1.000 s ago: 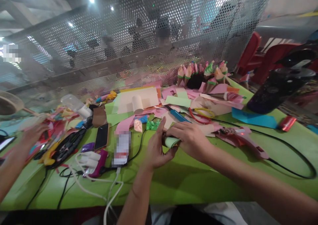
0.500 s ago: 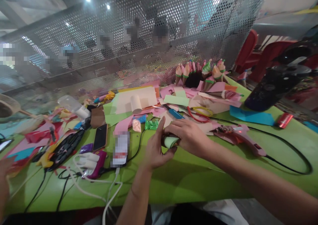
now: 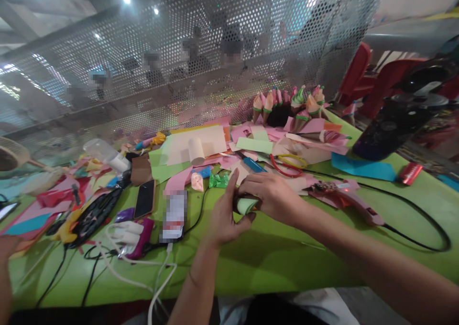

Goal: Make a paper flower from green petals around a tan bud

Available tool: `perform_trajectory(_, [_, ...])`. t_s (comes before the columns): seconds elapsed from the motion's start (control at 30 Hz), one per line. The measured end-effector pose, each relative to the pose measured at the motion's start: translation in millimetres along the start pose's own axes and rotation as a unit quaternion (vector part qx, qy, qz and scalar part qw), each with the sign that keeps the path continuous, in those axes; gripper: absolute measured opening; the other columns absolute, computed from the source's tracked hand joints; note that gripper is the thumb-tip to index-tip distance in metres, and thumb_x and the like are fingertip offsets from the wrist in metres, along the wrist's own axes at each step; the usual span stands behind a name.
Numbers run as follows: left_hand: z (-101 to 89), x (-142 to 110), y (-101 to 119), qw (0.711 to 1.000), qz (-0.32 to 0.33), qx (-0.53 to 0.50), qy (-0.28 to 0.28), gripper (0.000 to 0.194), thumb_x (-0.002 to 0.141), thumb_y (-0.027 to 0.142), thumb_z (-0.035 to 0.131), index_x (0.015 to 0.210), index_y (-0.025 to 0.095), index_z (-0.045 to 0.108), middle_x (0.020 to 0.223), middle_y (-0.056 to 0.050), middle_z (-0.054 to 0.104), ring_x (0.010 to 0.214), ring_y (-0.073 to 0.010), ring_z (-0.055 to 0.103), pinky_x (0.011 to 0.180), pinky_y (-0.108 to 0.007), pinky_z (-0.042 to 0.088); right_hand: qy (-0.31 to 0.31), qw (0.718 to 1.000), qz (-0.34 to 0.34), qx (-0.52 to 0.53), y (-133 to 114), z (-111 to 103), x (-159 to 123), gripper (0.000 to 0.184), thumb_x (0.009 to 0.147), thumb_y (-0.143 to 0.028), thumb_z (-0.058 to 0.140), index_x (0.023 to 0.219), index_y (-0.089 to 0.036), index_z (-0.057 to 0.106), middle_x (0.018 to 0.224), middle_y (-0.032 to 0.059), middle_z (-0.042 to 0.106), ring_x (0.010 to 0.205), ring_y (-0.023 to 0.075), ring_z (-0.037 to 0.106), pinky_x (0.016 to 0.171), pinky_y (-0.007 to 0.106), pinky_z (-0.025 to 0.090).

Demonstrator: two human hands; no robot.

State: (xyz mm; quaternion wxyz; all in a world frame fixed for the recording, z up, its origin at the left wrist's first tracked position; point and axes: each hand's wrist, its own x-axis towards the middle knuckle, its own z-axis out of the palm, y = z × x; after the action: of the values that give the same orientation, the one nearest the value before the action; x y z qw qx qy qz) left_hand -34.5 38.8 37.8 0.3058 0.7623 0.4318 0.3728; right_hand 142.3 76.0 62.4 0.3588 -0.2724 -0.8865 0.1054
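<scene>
Between my two hands is a rolled piece of light green paper (image 3: 246,205), with something darker partly hidden behind it. My left hand (image 3: 227,215) cups it from the left, thumb below and fingers raised along its side. From the right, my right hand (image 3: 270,196) curls its fingers over the top of the roll. Just beyond my left hand lie a small green wrapped packet (image 3: 218,180) and a pale pink piece (image 3: 197,182). A blue cutter (image 3: 254,164) and red-handled scissors (image 3: 287,167) rest behind my hands.
To the right lie a pink glue gun (image 3: 353,198) with a looping black cable, a dark bottle (image 3: 390,124) and a red battery-like cylinder (image 3: 410,174). Paper ice-cream cones (image 3: 299,102) stand at the back. Left are phones (image 3: 145,199), white cables and another person's hand (image 3: 7,248).
My hands and the green roll stay almost still. At the far left, the other person's hand has drawn back from the blue paper.
</scene>
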Motion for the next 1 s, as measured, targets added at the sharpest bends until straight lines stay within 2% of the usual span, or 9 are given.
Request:
perform_trajectory(0.13, [0.3,0.5,-0.6,0.999,0.005,-0.036,-0.009,0.094,0.077,0.025,0.062,0.157,0.019,0.014,0.104,-0.006,0.068,0.093,-0.0237,0.065,0.086,-0.039,0.054,-0.001,1.000,0.023,0.005,0.3,0.7,-0.2,0.033,0.068,0.004,0.050,0.084,-0.017,0.069,0.083,0.0055,0.071,0.076,0.0180,0.061,0.069,0.027,0.042])
perform_trajectory(0.27, [1.0,0.7,-0.7,0.998,0.020,-0.059,-0.009,0.095,0.078,0.023,0.062,0.157,0.021,0.011,0.108,-0.007,0.068,0.089,-0.0213,0.065,0.085,-0.038,0.054,-0.006,0.999,0.033,0.002,0.4,0.5,-0.3,0.034,0.066,0.004,0.050,0.084,-0.017,0.068,0.082,0.0053,0.071,0.075,0.0182,0.061,0.069,0.027,0.041])
perform_trajectory(0.47, [1.6,0.0,-1.8,0.998,0.014,-0.058,0.003,0.093,0.078,0.025,0.063,0.157,0.020,0.014,0.110,-0.008,0.066,0.095,-0.0229,0.064,0.084,-0.036,0.053,-0.008,1.000,0.028,-0.007,-0.9,-0.8,-0.2,0.031,0.068,0.004,0.052,0.084,-0.017,0.068,0.082,0.0055,0.070,0.076,0.0181,0.061,0.069,0.027,0.040])
perform_trajectory(0.7, [1.5,-0.4,-1.0,0.999,0.003,-0.042,0.001,0.093,0.078,0.028,0.063,0.157,0.019,0.014,0.109,-0.008,0.064,0.091,-0.0218,0.063,0.084,-0.036,0.053,-0.001,1.000,0.003,-0.005,2.1,-0.9,0.1,0.027,0.072,0.002,0.052,0.084,-0.017,0.069,0.083,0.0059,0.071,0.075,0.0176,0.061,0.067,0.027,0.039])
perform_trajectory(1.0, [1.6,-0.5,1.1,1.000,0.005,-0.018,-0.005,0.091,0.078,0.028,0.063,0.156,0.017,0.017,0.119,-0.011,0.065,0.109,-0.0283,0.061,0.093,-0.040,0.050,0.002,1.000,-0.004,-0.029,-2.2,-0.6,0.6,0.027,0.071,0.003,0.053,0.083,-0.016,0.068,0.078,0.0052,0.067,0.071,0.0180,0.057,0.065,0.028,0.036])
